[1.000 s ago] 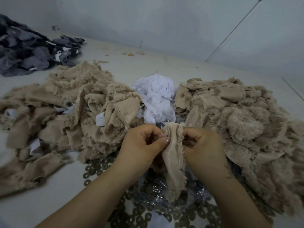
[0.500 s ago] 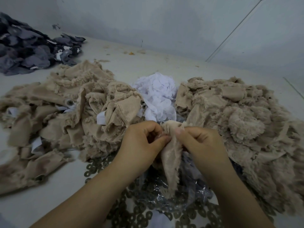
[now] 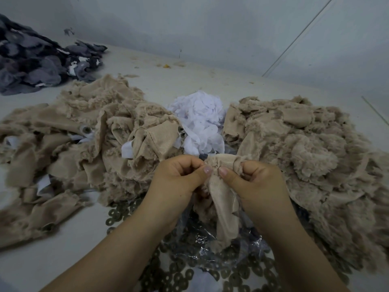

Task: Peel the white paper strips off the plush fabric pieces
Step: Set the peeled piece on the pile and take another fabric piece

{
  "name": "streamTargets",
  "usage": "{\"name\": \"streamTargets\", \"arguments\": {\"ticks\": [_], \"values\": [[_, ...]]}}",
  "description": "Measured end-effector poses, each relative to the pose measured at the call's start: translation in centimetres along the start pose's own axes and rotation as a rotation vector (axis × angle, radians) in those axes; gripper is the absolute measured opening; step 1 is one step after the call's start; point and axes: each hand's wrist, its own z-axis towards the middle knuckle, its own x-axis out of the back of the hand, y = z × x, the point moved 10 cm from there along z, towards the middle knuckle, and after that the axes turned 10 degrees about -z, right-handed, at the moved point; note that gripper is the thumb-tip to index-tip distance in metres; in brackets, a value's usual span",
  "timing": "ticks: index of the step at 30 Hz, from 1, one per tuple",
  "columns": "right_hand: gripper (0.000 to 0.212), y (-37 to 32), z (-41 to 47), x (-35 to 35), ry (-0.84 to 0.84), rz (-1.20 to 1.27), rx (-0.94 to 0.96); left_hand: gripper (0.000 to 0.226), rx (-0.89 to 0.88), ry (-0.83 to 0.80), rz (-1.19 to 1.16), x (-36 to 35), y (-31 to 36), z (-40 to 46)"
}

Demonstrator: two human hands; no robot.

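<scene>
A beige plush fabric piece (image 3: 224,207) hangs between my two hands at the centre, its smooth backing facing me. My left hand (image 3: 179,182) pinches its top edge with thumb and curled fingers. My right hand (image 3: 252,182) grips the same top edge just to the right, thumbs nearly touching. No white strip shows on the held piece. A heap of beige plush pieces (image 3: 84,148) with white paper strips (image 3: 127,149) lies at the left. Another beige heap (image 3: 305,157) lies at the right. Loose white paper strips (image 3: 200,123) are piled between them.
A dark grey fabric pile (image 3: 35,60) sits at the far left back. Clear crinkled plastic (image 3: 202,243) and a cloth printed with dark rings (image 3: 179,270) lie under my forearms. A pale wall (image 3: 210,28) closes the back of the table.
My hands have drawn closer on the piece's top edge, thumbs now almost meeting, and the top has bunched between them. The heaps have not changed.
</scene>
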Motion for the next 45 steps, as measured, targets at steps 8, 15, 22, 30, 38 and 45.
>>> {"name": "streamTargets", "arguments": {"ticks": [8, 15, 22, 30, 38, 45], "values": [[0.050, -0.7, -0.2, -0.1, 0.005, -0.089, 0.071, 0.025, -0.086, 0.012, 0.096, -0.2, 0.9, -0.3], [0.055, -2.0, -0.4, -0.3, -0.019, -0.203, 0.145, 0.027, -0.123, 0.035, 0.132, 0.0, 1.3, -0.4], [0.053, -2.7, -0.7, -0.8, -0.061, -0.240, 0.211, 0.030, -0.103, 0.034, 0.184, 0.2, 1.0, -0.3], [0.039, -1.3, -0.4, -0.4, -0.024, -0.118, 0.095, 0.021, -0.124, 0.028, 0.227, 0.1, 1.2, -0.2], [0.029, -0.3, -0.3, -0.1, -0.011, -0.016, 0.012, 0.024, -0.070, 0.026, 0.143, 0.0, 0.5, -0.6], [0.011, 1.0, -0.1, -0.5, -0.016, 0.022, -0.055, 0.022, -0.286, 0.111, 0.349, 0.2, 2.7, -1.1]]}}
